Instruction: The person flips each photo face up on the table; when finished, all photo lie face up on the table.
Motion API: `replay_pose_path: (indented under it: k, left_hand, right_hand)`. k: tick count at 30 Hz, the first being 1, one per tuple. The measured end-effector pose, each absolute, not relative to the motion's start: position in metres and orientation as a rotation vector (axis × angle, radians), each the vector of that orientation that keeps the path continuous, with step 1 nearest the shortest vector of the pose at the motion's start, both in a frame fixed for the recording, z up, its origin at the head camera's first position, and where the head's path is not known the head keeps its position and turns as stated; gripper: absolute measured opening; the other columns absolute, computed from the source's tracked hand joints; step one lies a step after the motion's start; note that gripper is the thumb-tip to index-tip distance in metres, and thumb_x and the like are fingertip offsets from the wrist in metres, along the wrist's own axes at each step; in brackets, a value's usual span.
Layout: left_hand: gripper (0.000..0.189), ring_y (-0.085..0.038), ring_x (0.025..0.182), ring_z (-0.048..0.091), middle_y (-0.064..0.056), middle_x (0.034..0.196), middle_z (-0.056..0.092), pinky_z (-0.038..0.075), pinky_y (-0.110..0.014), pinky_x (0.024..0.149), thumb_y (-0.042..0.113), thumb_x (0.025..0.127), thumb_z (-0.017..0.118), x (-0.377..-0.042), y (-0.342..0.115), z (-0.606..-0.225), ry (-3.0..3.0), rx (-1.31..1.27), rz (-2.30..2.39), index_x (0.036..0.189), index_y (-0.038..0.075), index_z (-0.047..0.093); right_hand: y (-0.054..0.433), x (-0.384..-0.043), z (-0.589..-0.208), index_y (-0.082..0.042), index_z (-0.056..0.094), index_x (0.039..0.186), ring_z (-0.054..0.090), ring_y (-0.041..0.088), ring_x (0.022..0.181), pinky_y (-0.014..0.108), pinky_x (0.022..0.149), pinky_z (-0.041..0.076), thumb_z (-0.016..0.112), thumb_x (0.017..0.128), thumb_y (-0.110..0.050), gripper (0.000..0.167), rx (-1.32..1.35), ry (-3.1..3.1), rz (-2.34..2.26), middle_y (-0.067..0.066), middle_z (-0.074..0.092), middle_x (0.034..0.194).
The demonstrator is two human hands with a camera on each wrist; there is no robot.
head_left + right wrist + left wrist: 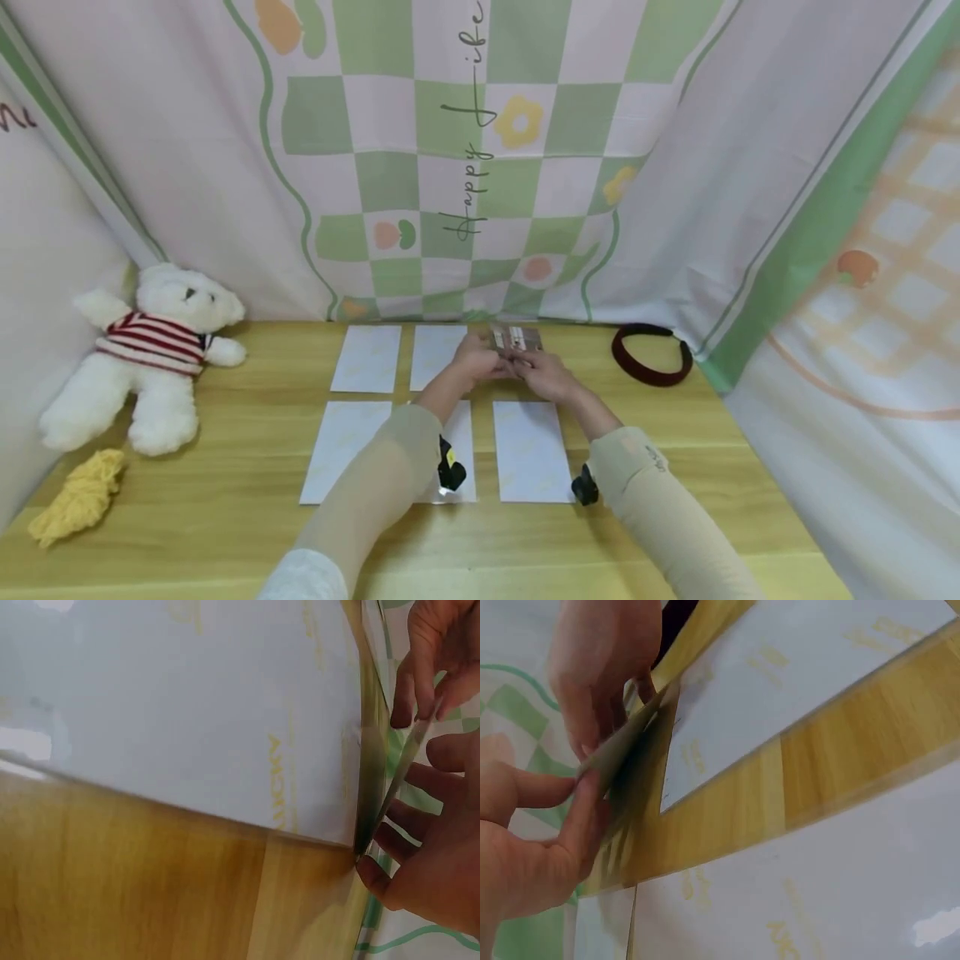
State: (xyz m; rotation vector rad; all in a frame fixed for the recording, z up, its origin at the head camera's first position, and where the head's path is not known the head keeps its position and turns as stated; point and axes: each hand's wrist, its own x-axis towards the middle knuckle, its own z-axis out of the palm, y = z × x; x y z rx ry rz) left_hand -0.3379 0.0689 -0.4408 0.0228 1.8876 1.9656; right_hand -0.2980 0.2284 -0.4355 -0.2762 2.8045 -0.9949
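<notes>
Both hands hold a photo print (516, 337) near the back edge of the table, its picture side partly visible in the head view. My left hand (477, 358) pinches one end of it between thumb and fingers; in the left wrist view the print (619, 750) stands tilted off the tabletop. My right hand (547, 375) grips the other end, with its fingers spread along the lower edge in the right wrist view. White sheets with faint yellow lettering lie around the hands: one sheet (531, 450) in front, another sheet (433, 354) beside my left hand.
More white sheets (365, 358) lie in rows to the left on the wooden table (247, 500). A white teddy bear (157, 350) and a yellow yarn bundle (78, 497) are at the left. A dark red headband (652, 379) lies back right. Patterned cloth (382, 183) hangs behind.
</notes>
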Motion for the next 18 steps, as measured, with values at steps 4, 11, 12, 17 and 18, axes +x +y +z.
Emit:
replay_pose_path:
  k: [4, 11, 12, 17, 18]
  left_hand:
    - [0.042, -0.033, 0.113, 0.067, -0.026, 0.133, 0.068, 0.060, -0.041, 0.101, 0.006, 0.085, 0.079, -0.335, 0.066, -0.442, 2.298, 0.153, 1.626, 0.122, -0.010, 0.068]
    - [0.033, -0.020, 0.076, 0.058, -0.020, 0.104, 0.077, 0.054, -0.030, 0.071, 0.022, 0.082, 0.085, -0.332, 0.068, -0.442, 2.611, 0.319, 1.215, 0.099, -0.004, 0.077]
    - [0.037, -0.021, 0.078, 0.060, -0.020, 0.105, 0.077, 0.055, -0.031, 0.072, 0.025, 0.082, 0.086, -0.331, 0.068, -0.442, 2.638, 0.327, 1.171, 0.101, -0.004, 0.076]
    - [0.054, -0.035, 0.114, 0.068, -0.026, 0.133, 0.067, 0.061, -0.042, 0.099, 0.037, 0.086, 0.082, -0.326, 0.075, -0.441, 2.786, 0.369, 0.920, 0.119, -0.005, 0.071]
    - [0.054, -0.037, 0.124, 0.065, -0.026, 0.140, 0.063, 0.059, -0.044, 0.104, 0.038, 0.088, 0.080, -0.326, 0.077, -0.441, 2.811, 0.374, 0.869, 0.122, -0.004, 0.071]
  right_hand:
    - [0.232, -0.301, -0.439, -0.012, 0.056, 0.150, 0.053, 0.049, 0.139, 0.064, 0.114, 0.046, 0.049, 0.109, -0.028, 0.044, -0.331, 2.872, -0.864, 0.024, 0.056, 0.152]
    - [0.233, -0.302, -0.444, -0.015, 0.055, 0.151, 0.040, 0.054, 0.147, 0.073, 0.121, 0.031, 0.044, 0.110, -0.029, 0.045, -0.310, 2.877, -0.758, 0.021, 0.048, 0.161]
    - [0.233, -0.301, -0.445, -0.016, 0.053, 0.152, 0.038, 0.055, 0.148, 0.075, 0.120, 0.029, 0.044, 0.110, -0.031, 0.046, -0.293, 2.875, -0.745, 0.020, 0.046, 0.162]
    - [0.230, -0.299, -0.446, -0.017, 0.049, 0.155, 0.033, 0.052, 0.148, 0.076, 0.117, 0.027, 0.042, 0.110, -0.036, 0.050, -0.209, 2.868, -0.710, 0.019, 0.040, 0.165]
    - [0.230, -0.299, -0.446, -0.017, 0.049, 0.155, 0.033, 0.051, 0.148, 0.075, 0.117, 0.028, 0.041, 0.109, -0.036, 0.050, -0.203, 2.871, -0.702, 0.018, 0.040, 0.165]
